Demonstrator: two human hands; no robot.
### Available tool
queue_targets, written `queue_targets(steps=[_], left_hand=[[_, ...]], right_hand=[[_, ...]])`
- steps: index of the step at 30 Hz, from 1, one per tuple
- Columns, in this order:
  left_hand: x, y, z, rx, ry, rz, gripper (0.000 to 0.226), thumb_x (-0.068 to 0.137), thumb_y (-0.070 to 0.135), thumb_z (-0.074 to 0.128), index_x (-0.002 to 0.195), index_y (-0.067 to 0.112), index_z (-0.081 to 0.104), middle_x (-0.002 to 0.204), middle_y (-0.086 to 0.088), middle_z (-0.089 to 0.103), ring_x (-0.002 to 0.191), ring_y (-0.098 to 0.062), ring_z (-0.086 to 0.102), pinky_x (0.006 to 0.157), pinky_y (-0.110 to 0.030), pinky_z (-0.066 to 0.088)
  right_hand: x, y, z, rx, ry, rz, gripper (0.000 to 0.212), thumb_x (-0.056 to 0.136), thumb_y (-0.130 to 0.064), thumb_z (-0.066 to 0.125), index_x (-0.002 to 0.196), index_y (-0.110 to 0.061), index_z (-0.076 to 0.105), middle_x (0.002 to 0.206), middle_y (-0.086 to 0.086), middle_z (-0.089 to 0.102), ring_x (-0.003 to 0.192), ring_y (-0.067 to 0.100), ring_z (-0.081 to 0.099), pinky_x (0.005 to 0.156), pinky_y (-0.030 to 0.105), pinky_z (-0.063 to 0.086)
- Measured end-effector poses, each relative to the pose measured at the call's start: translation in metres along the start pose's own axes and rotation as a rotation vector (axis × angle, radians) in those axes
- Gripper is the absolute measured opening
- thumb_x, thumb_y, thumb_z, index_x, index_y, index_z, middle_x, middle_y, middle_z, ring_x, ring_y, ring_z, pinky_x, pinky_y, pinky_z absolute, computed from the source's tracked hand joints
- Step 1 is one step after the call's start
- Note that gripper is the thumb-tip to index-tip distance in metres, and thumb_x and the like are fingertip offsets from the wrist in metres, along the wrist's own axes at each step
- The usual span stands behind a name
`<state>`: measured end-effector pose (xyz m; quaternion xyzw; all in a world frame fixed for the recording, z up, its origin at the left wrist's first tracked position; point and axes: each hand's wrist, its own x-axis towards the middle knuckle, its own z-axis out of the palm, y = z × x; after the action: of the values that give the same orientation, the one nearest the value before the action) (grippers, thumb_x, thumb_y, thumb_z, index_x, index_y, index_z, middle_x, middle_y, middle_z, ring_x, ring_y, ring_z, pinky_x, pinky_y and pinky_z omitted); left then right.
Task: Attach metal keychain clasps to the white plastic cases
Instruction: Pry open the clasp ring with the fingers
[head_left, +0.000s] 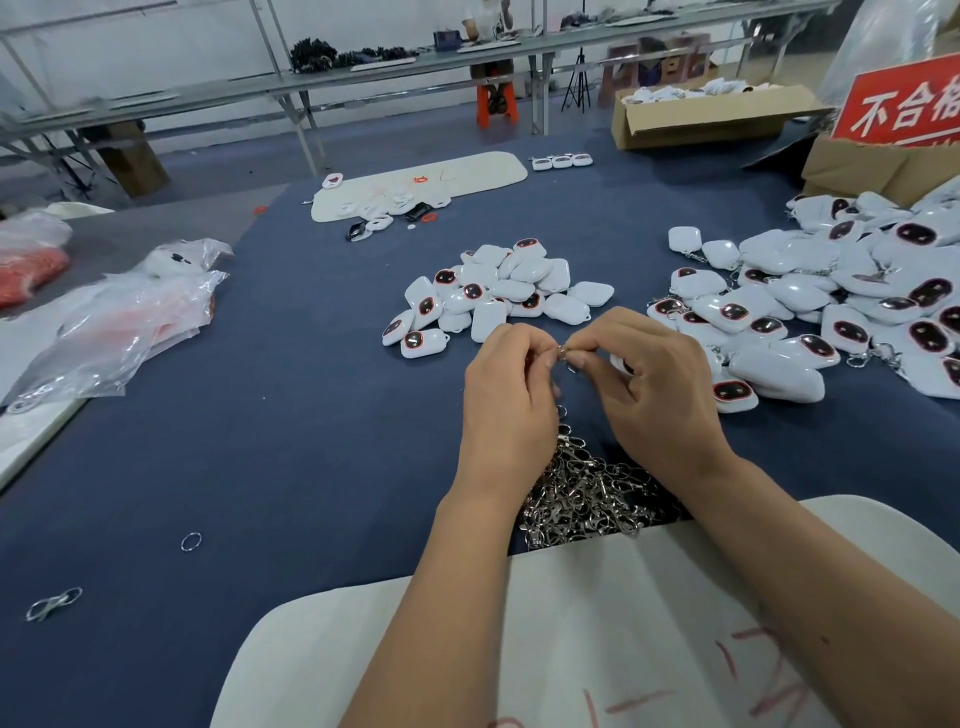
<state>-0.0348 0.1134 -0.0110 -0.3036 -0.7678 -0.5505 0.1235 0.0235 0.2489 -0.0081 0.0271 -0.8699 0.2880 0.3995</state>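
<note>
While my hands meet above the clasp pile (587, 493), my left hand (511, 395) and right hand (649, 374) both pinch one clasp ring (566, 356), fingertips nearly touching. A case (621, 364) sits tucked under my right fingers; the loose cases (493, 296) lie just beyond.

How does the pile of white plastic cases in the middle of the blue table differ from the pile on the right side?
The middle pile of white plastic cases is smaller and compact; the right pile of white plastic cases is larger and spread out. Several right-pile cases show metal keychain clasps; no middle-pile case shows one. Both hold the same white cases with dark, red-rimmed ovals.
</note>
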Motion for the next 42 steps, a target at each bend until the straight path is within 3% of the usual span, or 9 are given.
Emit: queue_targets(steps=[6, 12, 14, 17, 20, 22, 28, 33, 42], left_hand=[[0.000, 0.000, 0.000, 0.027, 0.021, 0.043, 0.015, 0.095, -0.002, 0.055, 0.086, 0.010, 0.059, 0.086, 0.001, 0.058, 0.076, -0.021, 0.059, 0.067, -0.035, 0.048], [0.000, -0.001, -0.001, 0.068, 0.017, 0.041, 0.017, 0.095, -0.001, 0.056, 0.086, 0.012, 0.057, 0.087, 0.005, 0.057, 0.081, -0.014, 0.055, 0.071, -0.029, 0.046], [0.000, -0.002, -0.001, 0.084, -0.005, 0.029, 0.018, 0.096, 0.000, 0.055, 0.085, 0.014, 0.057, 0.087, 0.006, 0.056, 0.082, -0.014, 0.055, 0.071, -0.032, 0.046], [-0.002, -0.003, -0.001, 0.115, -0.065, 0.021, 0.020, 0.097, 0.002, 0.054, 0.083, 0.016, 0.056, 0.087, 0.007, 0.055, 0.080, -0.013, 0.053, 0.070, -0.034, 0.046], [-0.002, -0.002, 0.001, 0.131, -0.124, 0.037, 0.020, 0.097, 0.003, 0.054, 0.082, 0.017, 0.055, 0.086, 0.008, 0.054, 0.079, -0.013, 0.052, 0.069, -0.035, 0.045], [-0.002, -0.002, 0.001, 0.137, -0.153, 0.057, 0.020, 0.097, 0.002, 0.054, 0.083, 0.016, 0.055, 0.086, 0.008, 0.053, 0.078, -0.013, 0.050, 0.069, -0.036, 0.045], [-0.003, 0.001, 0.004, 0.148, -0.224, 0.106, 0.020, 0.098, 0.000, 0.052, 0.083, 0.014, 0.053, 0.086, 0.005, 0.051, 0.076, -0.018, 0.047, 0.068, -0.043, 0.044], [-0.003, 0.003, 0.003, 0.153, -0.224, 0.102, 0.019, 0.097, -0.001, 0.051, 0.083, 0.013, 0.053, 0.086, 0.003, 0.051, 0.076, -0.018, 0.046, 0.069, -0.046, 0.044], [-0.006, 0.006, 0.004, 0.196, -0.219, 0.089, 0.020, 0.099, 0.001, 0.047, 0.084, 0.012, 0.051, 0.087, 0.000, 0.050, 0.077, -0.025, 0.047, 0.071, -0.053, 0.044]], right_hand=[[0.001, -0.003, 0.000, 0.043, 0.006, 0.029, 0.010, 0.095, -0.002, 0.070, 0.090, -0.008, 0.076, 0.087, 0.000, 0.070, 0.081, 0.023, 0.065, 0.073, 0.043, 0.051], [0.001, -0.001, 0.005, 0.164, -0.006, 0.286, 0.010, 0.103, -0.028, 0.057, 0.095, -0.022, 0.058, 0.071, -0.011, 0.055, 0.061, 0.009, 0.047, 0.060, 0.019, 0.039], [0.002, 0.003, 0.006, 0.346, -0.027, 0.442, 0.006, 0.098, -0.021, 0.048, 0.103, -0.024, 0.050, 0.078, -0.007, 0.050, 0.064, 0.012, 0.043, 0.062, 0.024, 0.039], [0.002, 0.011, 0.007, 0.457, -0.010, 0.575, 0.031, 0.096, -0.002, 0.052, 0.110, -0.030, 0.050, 0.082, 0.007, 0.055, 0.065, 0.016, 0.048, 0.057, 0.022, 0.041], [0.003, 0.014, 0.007, 0.399, 0.103, 0.576, 0.019, 0.094, -0.011, 0.073, 0.109, -0.020, 0.065, 0.078, -0.013, 0.066, 0.065, -0.002, 0.064, 0.064, 0.010, 0.046], [0.004, 0.016, 0.007, 0.449, 0.141, 0.584, 0.014, 0.090, -0.017, 0.080, 0.100, -0.014, 0.071, 0.073, -0.015, 0.068, 0.061, -0.003, 0.065, 0.061, 0.010, 0.049], [0.003, 0.017, 0.008, 0.436, 0.096, 0.600, 0.017, 0.094, -0.034, 0.076, 0.092, -0.017, 0.070, 0.078, -0.002, 0.066, 0.070, 0.017, 0.060, 0.069, 0.040, 0.052], [0.004, 0.013, 0.009, 0.331, 0.077, 0.531, 0.010, 0.097, -0.025, 0.070, 0.090, -0.018, 0.068, 0.079, -0.009, 0.066, 0.070, 0.000, 0.057, 0.067, 0.013, 0.045], [0.006, 0.010, 0.009, 0.249, 0.024, 0.527, 0.011, 0.100, -0.019, 0.059, 0.090, -0.014, 0.058, 0.071, -0.008, 0.058, 0.061, 0.001, 0.049, 0.059, 0.015, 0.041]])
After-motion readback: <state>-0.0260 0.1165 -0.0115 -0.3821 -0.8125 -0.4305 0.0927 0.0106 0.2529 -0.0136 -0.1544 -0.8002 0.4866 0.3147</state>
